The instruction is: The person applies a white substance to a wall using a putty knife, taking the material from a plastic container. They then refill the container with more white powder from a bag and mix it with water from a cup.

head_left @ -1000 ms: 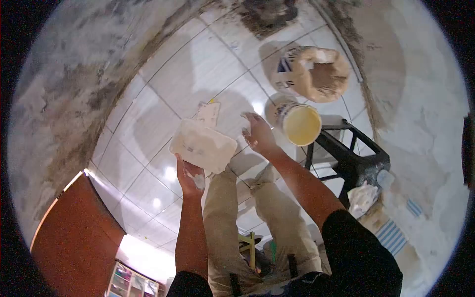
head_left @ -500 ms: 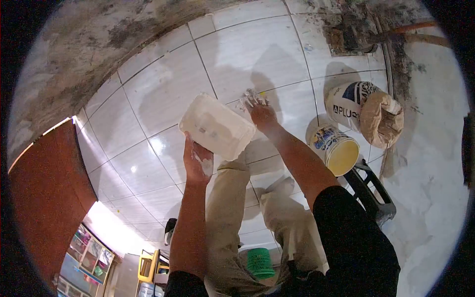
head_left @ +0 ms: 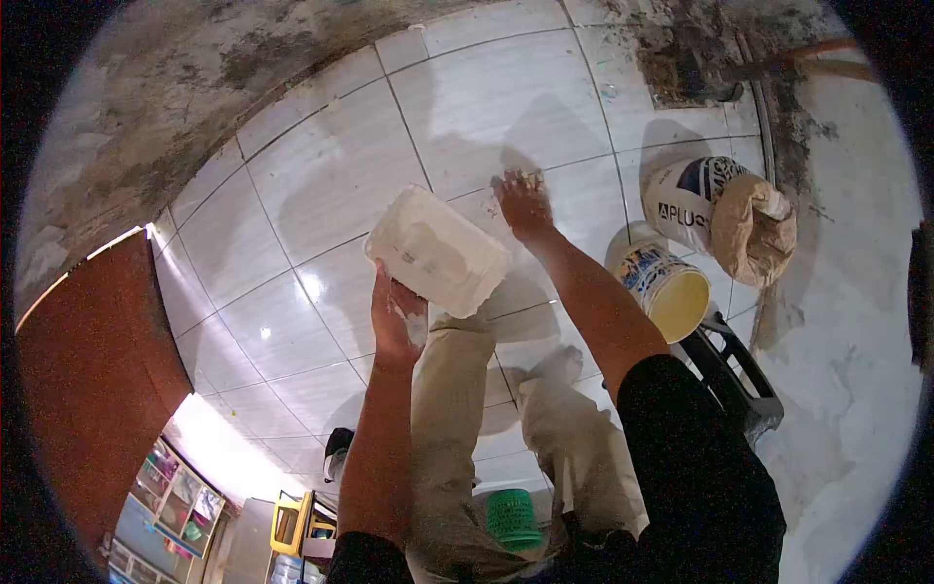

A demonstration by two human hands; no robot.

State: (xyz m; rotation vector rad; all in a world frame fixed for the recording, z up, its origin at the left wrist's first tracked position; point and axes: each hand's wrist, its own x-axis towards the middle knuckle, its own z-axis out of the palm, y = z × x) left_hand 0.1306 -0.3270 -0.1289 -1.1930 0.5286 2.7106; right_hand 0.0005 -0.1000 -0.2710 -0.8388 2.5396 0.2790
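Observation:
A white rectangular tub [head_left: 438, 251] with pale, wet-looking material inside is held up by my left hand [head_left: 397, 316], which grips its lower left edge. Pale smears mark that palm. My right hand [head_left: 525, 202] is off to the right of the tub, over the white tiles, not touching the tub. Its fingers point away from me with whitish material on their tips; whether they hold anything is too small to tell.
An open paper-lined sack [head_left: 681, 204] and a cream-coloured bucket [head_left: 676, 302] lie at the right, near a black stool [head_left: 735, 375]. A green basket [head_left: 513, 518] is between my legs. A brown door [head_left: 97, 389] stands at the left.
My right hand has shifted slightly right, and its whitish fingers look more bent than before. The tub and my left hand have moved a little to the right.

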